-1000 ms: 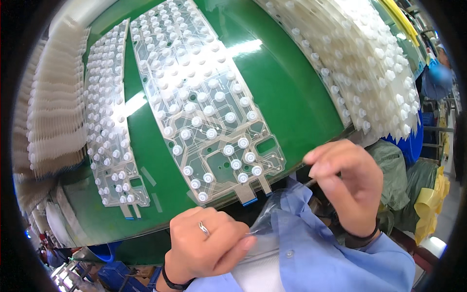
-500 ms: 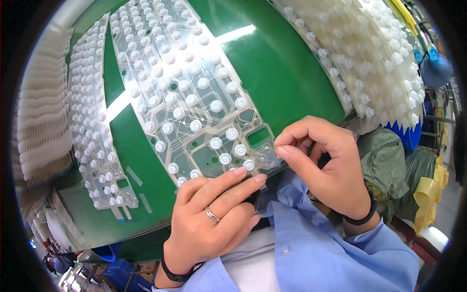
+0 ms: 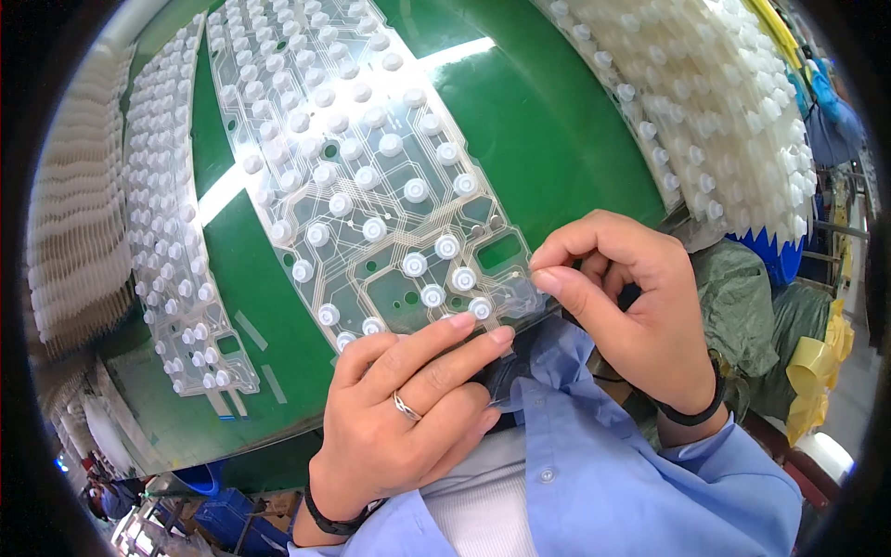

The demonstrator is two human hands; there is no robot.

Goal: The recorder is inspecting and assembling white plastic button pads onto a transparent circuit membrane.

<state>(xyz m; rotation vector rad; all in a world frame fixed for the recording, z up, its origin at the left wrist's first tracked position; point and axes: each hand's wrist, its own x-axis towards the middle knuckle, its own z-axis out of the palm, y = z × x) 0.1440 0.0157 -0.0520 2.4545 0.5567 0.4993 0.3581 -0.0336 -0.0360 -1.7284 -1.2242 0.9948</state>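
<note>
green table bears clear membrane sheet, stacked dome sheets beside.

A glossy green tabletop caught a bright streak of overhead light. Blue crates stood on the floor below, and yellow sheeting hung at right.

My counter is green. The membrane sheet is clear with white domes and pale traces. My sleeves are light blue; my ring is silver.
</note>
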